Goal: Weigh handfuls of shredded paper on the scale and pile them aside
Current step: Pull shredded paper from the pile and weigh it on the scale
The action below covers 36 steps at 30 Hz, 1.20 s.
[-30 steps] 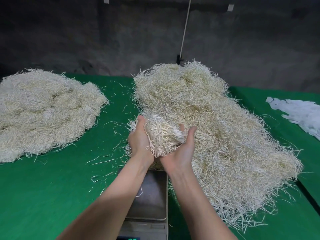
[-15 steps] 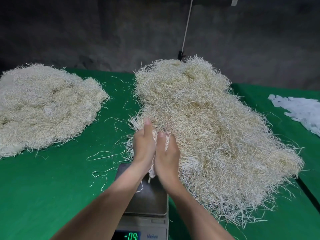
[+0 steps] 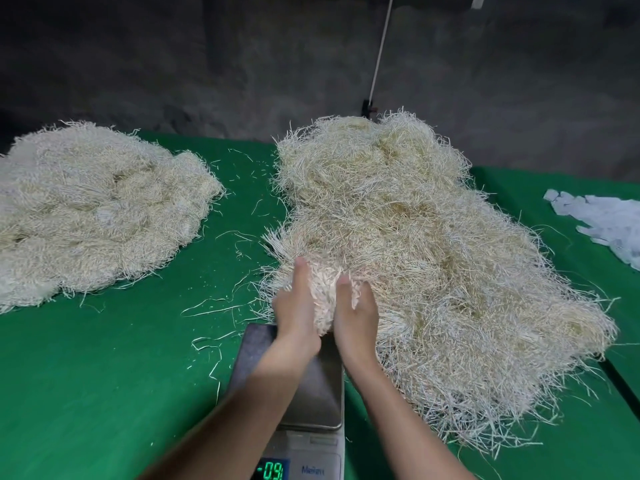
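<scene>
Green table (image 3: pixel 104 393), left hand (image 3: pixel 297 308) and right hand (image 3: pixel 357 315) squeezing paper handful (image 3: pixel 323 294) by scale (image 3: pixel 320 396), fingers buried, curl unclear

I hold a handful of shredded paper (image 3: pixel 323 301) between my left hand (image 3: pixel 296 308) and my right hand (image 3: pixel 356 313). My palms press on its sides and both thumbs point up. My hands are at the near edge of the big pile (image 3: pixel 433 258), just past the far end of the scale (image 3: pixel 322 389). The scale's dark plate has nothing on it, and its little screen (image 3: pixel 272 470) glows green. Another pile (image 3: pixel 93 202) sits well apart on the left. Thin loose strips (image 3: pixel 211 304) lie on the green table (image 3: pixel 104 393) between the piles. Some white paper bits (image 3: pixel 609 220) lie far to the right. A white cord (image 3: pixel 381 53) hangs down the dark wall behind.
</scene>
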Each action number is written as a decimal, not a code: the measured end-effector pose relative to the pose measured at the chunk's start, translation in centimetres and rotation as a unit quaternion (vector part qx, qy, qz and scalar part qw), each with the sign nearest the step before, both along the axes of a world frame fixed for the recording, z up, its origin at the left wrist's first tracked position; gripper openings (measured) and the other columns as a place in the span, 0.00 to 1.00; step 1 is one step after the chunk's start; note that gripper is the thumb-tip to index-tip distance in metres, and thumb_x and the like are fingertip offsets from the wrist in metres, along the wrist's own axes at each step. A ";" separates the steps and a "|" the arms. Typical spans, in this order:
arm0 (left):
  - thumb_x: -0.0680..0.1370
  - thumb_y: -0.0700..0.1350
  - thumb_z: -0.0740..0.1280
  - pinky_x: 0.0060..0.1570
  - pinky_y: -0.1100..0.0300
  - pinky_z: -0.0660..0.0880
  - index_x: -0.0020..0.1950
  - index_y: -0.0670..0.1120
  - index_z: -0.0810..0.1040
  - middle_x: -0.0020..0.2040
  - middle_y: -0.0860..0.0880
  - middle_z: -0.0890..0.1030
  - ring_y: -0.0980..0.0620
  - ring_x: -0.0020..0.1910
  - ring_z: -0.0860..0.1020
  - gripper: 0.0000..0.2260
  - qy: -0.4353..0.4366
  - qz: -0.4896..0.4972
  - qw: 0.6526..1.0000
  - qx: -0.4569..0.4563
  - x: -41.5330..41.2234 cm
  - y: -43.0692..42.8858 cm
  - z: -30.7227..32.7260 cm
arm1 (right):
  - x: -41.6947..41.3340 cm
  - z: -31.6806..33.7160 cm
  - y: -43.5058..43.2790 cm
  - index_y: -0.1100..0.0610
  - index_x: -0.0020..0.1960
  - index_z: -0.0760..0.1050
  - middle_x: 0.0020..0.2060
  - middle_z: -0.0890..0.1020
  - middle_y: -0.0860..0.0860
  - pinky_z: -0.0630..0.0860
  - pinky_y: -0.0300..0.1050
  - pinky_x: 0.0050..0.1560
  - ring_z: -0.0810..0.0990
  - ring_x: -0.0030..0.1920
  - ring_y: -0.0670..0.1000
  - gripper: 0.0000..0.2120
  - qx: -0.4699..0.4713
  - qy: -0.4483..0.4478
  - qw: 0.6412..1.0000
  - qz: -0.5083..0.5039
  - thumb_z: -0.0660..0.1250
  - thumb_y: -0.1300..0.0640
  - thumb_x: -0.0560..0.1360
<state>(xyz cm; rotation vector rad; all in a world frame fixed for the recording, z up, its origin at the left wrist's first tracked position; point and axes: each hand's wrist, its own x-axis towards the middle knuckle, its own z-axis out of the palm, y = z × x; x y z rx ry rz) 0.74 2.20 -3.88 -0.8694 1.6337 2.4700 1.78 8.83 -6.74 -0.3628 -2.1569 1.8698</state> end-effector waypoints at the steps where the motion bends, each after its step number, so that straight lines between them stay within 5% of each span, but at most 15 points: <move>1: 0.74 0.65 0.63 0.61 0.45 0.71 0.69 0.37 0.67 0.62 0.39 0.75 0.41 0.60 0.75 0.37 -0.008 0.007 0.999 -0.039 -0.7 -0.8 -0.2 | 0.4 -0.2 0.3 0.58 0.65 0.68 0.57 0.68 0.42 0.61 0.35 0.59 0.66 0.58 0.40 0.20 0.011 0.007 1.000 0.015 0.58 0.45 0.80; 3: 0.77 0.62 0.61 0.49 0.55 0.75 0.68 0.35 0.67 0.47 0.43 0.80 0.49 0.47 0.79 0.34 0.047 -0.018 0.993 -0.111 -0.8 -1.6 -1.0 | 0.2 0.4 1.1 0.55 0.60 0.69 0.59 0.72 0.46 0.66 0.34 0.52 0.70 0.60 0.47 0.17 -0.008 0.030 0.999 0.025 0.59 0.44 0.79; 6: 0.79 0.60 0.58 0.32 0.76 0.69 0.67 0.40 0.71 0.34 0.57 0.75 0.70 0.32 0.76 0.27 0.125 -0.101 0.968 -0.191 0.4 -0.7 -2.3 | -0.7 2.0 1.5 0.49 0.59 0.71 0.58 0.74 0.45 0.68 0.37 0.52 0.73 0.58 0.43 0.14 0.038 0.063 0.997 0.037 0.53 0.44 0.80; 9: 0.80 0.56 0.57 0.29 0.67 0.70 0.43 0.43 0.78 0.30 0.51 0.78 0.56 0.30 0.77 0.19 0.159 -0.082 0.966 -0.189 -0.5 -0.8 -1.3 | 0.3 1.3 -1.0 0.45 0.42 0.68 0.36 0.76 0.45 0.69 0.35 0.34 0.75 0.34 0.38 0.12 0.069 0.080 0.994 0.014 0.52 0.47 0.82; 11: 0.81 0.54 0.58 0.24 0.64 0.66 0.32 0.44 0.70 0.23 0.51 0.72 0.54 0.22 0.70 0.21 0.122 -0.019 0.978 -0.165 -0.9 -1.2 -1.0 | 0.3 1.1 -1.9 0.49 0.40 0.69 0.30 0.73 0.46 0.65 0.31 0.26 0.72 0.27 0.40 0.12 0.091 0.067 0.993 0.040 0.55 0.48 0.81; 15: 0.81 0.57 0.57 0.23 0.66 0.68 0.41 0.41 0.71 0.30 0.48 0.76 0.52 0.27 0.76 0.20 0.009 -0.062 0.991 -0.120 0.9 -1.4 -1.2 | -1.5 2.4 -1.3 0.55 0.28 0.65 0.26 0.73 0.54 0.71 0.47 0.31 0.72 0.27 0.48 0.21 0.055 0.082 0.995 0.013 0.60 0.55 0.80; 18: 0.82 0.49 0.60 0.29 0.63 0.68 0.51 0.40 0.76 0.29 0.45 0.74 0.50 0.27 0.73 0.13 0.031 -0.060 0.990 -0.120 -0.4 -3.5 -1.0 | -0.4 1.6 -3.6 0.53 0.37 0.68 0.27 0.70 0.47 0.64 0.41 0.30 0.66 0.26 0.42 0.16 0.127 0.096 0.987 0.021 0.56 0.47 0.80; 20: 0.81 0.43 0.62 0.43 0.60 0.73 0.58 0.40 0.76 0.43 0.46 0.78 0.49 0.40 0.77 0.09 0.101 -0.037 0.983 -0.150 -0.8 -5.1 -1.0 | -0.1 1.4 -4.6 0.51 0.48 0.69 0.36 0.76 0.47 0.70 0.44 0.38 0.72 0.33 0.43 0.12 0.129 0.085 0.987 0.052 0.56 0.42 0.79; 23: 0.80 0.45 0.61 0.39 0.75 0.69 0.46 0.52 0.73 0.45 0.55 0.77 0.65 0.42 0.76 0.04 0.164 -0.025 0.939 -0.301 -0.6 -6.9 -1.0 | -0.7 1.5 -5.0 0.45 0.69 0.63 0.64 0.67 0.39 0.64 0.37 0.60 0.67 0.63 0.39 0.25 0.029 0.053 0.992 0.114 0.53 0.35 0.75; 25: 0.79 0.41 0.62 0.29 0.70 0.67 0.42 0.49 0.70 0.37 0.55 0.75 0.63 0.30 0.73 0.07 0.171 -0.028 0.919 -0.354 -0.7 -8.0 -1.4 | -0.4 1.1 -6.3 0.42 0.67 0.65 0.62 0.67 0.33 0.61 0.23 0.55 0.65 0.61 0.33 0.27 -0.009 0.021 0.986 0.163 0.53 0.33 0.72; 27: 0.79 0.40 0.63 0.31 0.60 0.66 0.39 0.40 0.70 0.32 0.52 0.72 0.55 0.30 0.69 0.10 0.143 -0.038 0.917 -0.371 -1.0 -9.2 -1.7 | -0.4 0.5 -7.8 0.44 0.53 0.76 0.48 0.79 0.32 0.66 0.21 0.43 0.75 0.48 0.31 0.13 -0.025 0.027 0.986 0.161 0.58 0.40 0.76; 30: 0.79 0.55 0.62 0.34 0.62 0.63 0.35 0.43 0.71 0.33 0.53 0.69 0.55 0.32 0.67 0.18 0.121 -0.026 0.959 -0.255 -0.2 -11.7 -1.9 | -1.7 0.3 -9.2 0.53 0.36 0.75 0.28 0.77 0.45 0.68 0.32 0.30 0.75 0.30 0.43 0.15 -0.058 0.014 0.994 0.090 0.62 0.48 0.78; 32: 0.79 0.57 0.60 0.40 0.72 0.67 0.47 0.52 0.77 0.43 0.60 0.75 0.67 0.38 0.74 0.12 0.109 0.010 0.983 -0.144 0.7 -13.3 -2.4 | -2.9 0.3 -10.2 0.55 0.45 0.78 0.38 0.80 0.51 0.72 0.31 0.41 0.79 0.40 0.43 0.14 -0.092 -0.015 0.994 0.058 0.62 0.46 0.78; 34: 0.80 0.57 0.57 0.42 0.80 0.66 0.66 0.55 0.70 0.56 0.63 0.74 0.81 0.43 0.70 0.15 0.124 0.024 0.987 -0.103 1.9 -14.2 -3.5 | -3.8 0.3 -11.9 0.61 0.62 0.75 0.57 0.79 0.57 0.70 0.40 0.61 0.76 0.60 0.50 0.23 -0.100 -0.035 0.994 0.039 0.61 0.43 0.78; 36: 0.81 0.56 0.55 0.43 0.80 0.70 0.69 0.56 0.64 0.60 0.60 0.74 0.78 0.47 0.73 0.17 0.135 0.037 0.989 -0.056 2.3 -14.2 -4.4 | -4.0 0.0 -14.4 0.60 0.62 0.75 0.59 0.78 0.56 0.71 0.44 0.62 0.76 0.61 0.55 0.23 -0.094 -0.045 0.994 0.046 0.60 0.43 0.78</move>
